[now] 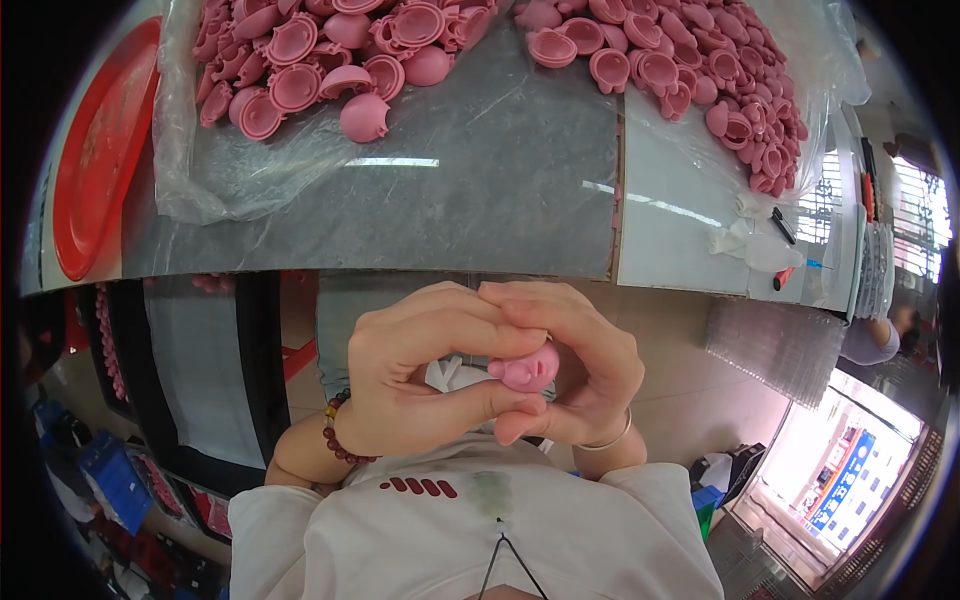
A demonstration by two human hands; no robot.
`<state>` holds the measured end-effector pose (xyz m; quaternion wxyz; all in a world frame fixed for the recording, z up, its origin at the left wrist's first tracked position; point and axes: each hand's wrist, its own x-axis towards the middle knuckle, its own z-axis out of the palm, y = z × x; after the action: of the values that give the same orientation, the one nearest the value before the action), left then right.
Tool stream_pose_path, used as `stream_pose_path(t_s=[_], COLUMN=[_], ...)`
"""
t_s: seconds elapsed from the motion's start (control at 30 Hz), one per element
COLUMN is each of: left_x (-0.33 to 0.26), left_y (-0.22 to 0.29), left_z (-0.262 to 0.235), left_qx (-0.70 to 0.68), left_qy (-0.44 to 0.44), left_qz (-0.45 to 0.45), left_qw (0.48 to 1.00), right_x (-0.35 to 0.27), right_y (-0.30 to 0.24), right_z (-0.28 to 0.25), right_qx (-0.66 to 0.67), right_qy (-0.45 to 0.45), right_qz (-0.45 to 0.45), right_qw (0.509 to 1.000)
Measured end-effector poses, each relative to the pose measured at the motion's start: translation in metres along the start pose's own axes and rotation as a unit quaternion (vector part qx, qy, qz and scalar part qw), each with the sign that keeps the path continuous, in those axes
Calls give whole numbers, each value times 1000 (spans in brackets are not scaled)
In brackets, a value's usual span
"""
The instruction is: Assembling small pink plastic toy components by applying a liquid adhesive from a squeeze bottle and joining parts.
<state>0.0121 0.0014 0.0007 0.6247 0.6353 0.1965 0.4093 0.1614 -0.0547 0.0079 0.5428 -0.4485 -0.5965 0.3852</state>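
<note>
Between my two hands, in front of my chest and just off the table's near edge, is a small pink pig-head figure point(530, 368). My left hand point(425, 365) pinches it between thumb and fingers from the left. From the right, my right hand point(595, 375) curls round it, fingertips meeting those of the left. Part of the figure is hidden behind the fingers. On the table beyond lie a heap of hollow pink half shells point(294, 88) at the left and a heap of smaller-looking pink pieces point(657, 68) at the right.
Clear plastic sheeting point(240, 190) lies under the left heap. A red oval tray point(105, 150) stands at the table's left end. A black marker point(783, 226) lies at the right, above stacked clear plastic trays point(770, 345). A black-framed tray point(200, 370) is below left.
</note>
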Motion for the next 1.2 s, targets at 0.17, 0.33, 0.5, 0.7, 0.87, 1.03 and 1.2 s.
stream_pose_path(t_s=[0.17,0.33,0.5,0.7,0.87,1.03,1.2], left_x=[1,-1,-2,-7,-5,11,12], left_y=[-4,-1,-15,-23,0,37,52], left_z=[0,2,-3,-3,-35,-132,-217], left_qx=[-16,-247,-532,-621,-302,552,635], left_qy=[3,25,-18,-41,40,354,384], left_qz=[-6,-177,-194,-153,-52,134,-12], left_qw=[1000,952,824,768,951,743,670], right_x=[1,-4,-20,-18,-14,-10,-14], right_y=[-3,-3,7,23,23,-6,-4], right_z=[1,-24,-133,-170,-159,-113,-105], right_qx=[6,-254,-451,-435,-360,-313,-308], right_qy=[13,204,532,498,526,550,520], right_qz=[11,-180,-137,77,-12,38,21], right_qw=[1000,928,703,746,771,774,796])
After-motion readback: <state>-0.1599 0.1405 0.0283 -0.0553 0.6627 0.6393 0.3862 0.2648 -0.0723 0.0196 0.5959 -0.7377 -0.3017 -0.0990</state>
